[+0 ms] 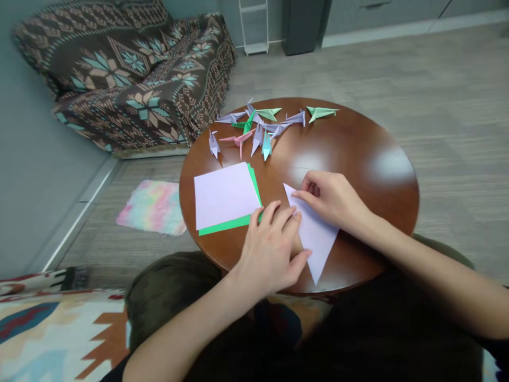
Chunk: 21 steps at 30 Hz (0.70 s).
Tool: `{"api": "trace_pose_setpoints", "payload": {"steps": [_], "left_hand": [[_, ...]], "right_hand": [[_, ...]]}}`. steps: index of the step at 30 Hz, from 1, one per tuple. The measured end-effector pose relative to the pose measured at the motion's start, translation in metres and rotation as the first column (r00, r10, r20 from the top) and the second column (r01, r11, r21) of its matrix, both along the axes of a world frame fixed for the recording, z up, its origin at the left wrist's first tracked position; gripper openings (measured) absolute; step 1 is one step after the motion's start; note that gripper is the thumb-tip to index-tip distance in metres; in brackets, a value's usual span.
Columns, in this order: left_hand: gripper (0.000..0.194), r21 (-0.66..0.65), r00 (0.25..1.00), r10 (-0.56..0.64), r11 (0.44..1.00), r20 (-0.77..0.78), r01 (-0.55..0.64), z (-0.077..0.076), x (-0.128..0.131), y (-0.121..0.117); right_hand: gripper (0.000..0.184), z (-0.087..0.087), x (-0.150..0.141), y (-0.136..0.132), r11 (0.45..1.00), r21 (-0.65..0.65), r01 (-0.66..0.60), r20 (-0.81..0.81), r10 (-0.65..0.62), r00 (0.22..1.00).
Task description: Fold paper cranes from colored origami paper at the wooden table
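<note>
A sheet of lilac origami paper (pixel 318 241), folded into a triangle, lies near the front of the round wooden table (pixel 358 159). My left hand (pixel 272 246) rests flat at the triangle's left edge, fingers apart, its thumb touching the paper. At the triangle's upper corner, my right hand (pixel 332 199) is closed, thumb and index finger against the paper, with part of the sheet hidden beneath it. Just left of my left hand is a stack of square paper (pixel 226 196), lilac on top with green sheets showing below.
Several folded paper cranes (pixel 257 135) in lilac, green, pink and blue stand along the table's far left side. A sofa (pixel 151 79) under a patterned cover is beyond, with a fluffy pastel mat (pixel 153 207) on the floor.
</note>
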<state>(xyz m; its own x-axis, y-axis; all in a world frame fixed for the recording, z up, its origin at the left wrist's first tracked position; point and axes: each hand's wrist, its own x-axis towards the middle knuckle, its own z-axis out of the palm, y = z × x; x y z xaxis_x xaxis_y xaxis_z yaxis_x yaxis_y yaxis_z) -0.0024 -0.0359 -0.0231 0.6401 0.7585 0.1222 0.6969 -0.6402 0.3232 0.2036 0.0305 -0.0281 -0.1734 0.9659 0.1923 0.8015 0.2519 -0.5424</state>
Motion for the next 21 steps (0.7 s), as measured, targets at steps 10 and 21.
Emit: {"api": "trace_pose_setpoints", "payload": {"steps": [10,21], "left_hand": [[0.106,0.05,0.993,0.117,0.992,0.029,-0.118,0.002,0.009,0.018],[0.114,-0.077,0.995,0.046,0.996,-0.093,-0.054,0.008,0.009,0.036]], "right_hand": [[0.026,-0.001,-0.014,0.01,0.998,-0.036,0.056,0.228,-0.046,0.973],[0.025,0.0,-0.016,0.006,1.0,0.006,0.009,0.345,-0.011,0.938]]}}
